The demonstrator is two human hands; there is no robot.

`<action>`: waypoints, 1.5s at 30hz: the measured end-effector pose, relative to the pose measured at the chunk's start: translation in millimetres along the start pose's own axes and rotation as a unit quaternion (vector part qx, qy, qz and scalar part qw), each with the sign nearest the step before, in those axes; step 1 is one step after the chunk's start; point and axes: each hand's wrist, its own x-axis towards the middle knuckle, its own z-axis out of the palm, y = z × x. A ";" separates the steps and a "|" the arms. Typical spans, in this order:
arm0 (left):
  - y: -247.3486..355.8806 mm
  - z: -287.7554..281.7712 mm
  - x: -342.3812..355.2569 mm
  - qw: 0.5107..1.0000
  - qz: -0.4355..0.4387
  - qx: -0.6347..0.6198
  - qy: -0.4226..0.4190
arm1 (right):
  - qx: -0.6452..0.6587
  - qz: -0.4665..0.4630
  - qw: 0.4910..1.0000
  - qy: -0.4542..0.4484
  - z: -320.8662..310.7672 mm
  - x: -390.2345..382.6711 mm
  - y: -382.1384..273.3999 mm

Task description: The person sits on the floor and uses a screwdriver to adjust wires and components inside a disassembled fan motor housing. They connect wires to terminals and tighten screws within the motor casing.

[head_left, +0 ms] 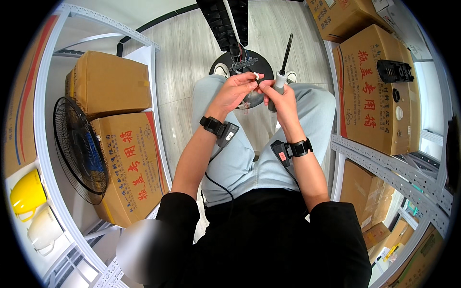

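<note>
My left hand [238,90] pinches a small white-and-dark part [257,77]; its exact shape is too small to make out. My right hand [281,98] grips the grey handle of a screwdriver [286,56], whose dark shaft points up, while its thumb and finger meet at the small part. Beyond my hands, a round black base [261,66] stands on the floor between my feet, with wires and a small fitting on it and a tall black column [221,19] rising from it. Dark devices with cables are strapped to both my wrists.
Metal shelving [153,115] flanks me on both sides with cardboard boxes [108,84]. The left side holds a black fan guard [79,151], a yellow mug [29,192] and a white mug [43,228]. A black plastic housing [394,71] and small parts lie on the right box [360,110].
</note>
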 end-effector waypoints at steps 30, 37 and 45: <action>7.1 -7.6 3.3 0.988 0.095 -0.090 0.079 | 0.041 0.008 0.997 0.063 -6.3 -1.8 6.4; 17.5 -22.0 20.1 0.968 0.097 -0.119 0.199 | 0.062 0.024 0.995 0.070 -23.0 -4.6 17.4; 30.5 -36.0 51.5 0.969 0.065 -0.099 0.218 | 0.028 0.040 0.996 0.075 -32.0 -13.7 20.2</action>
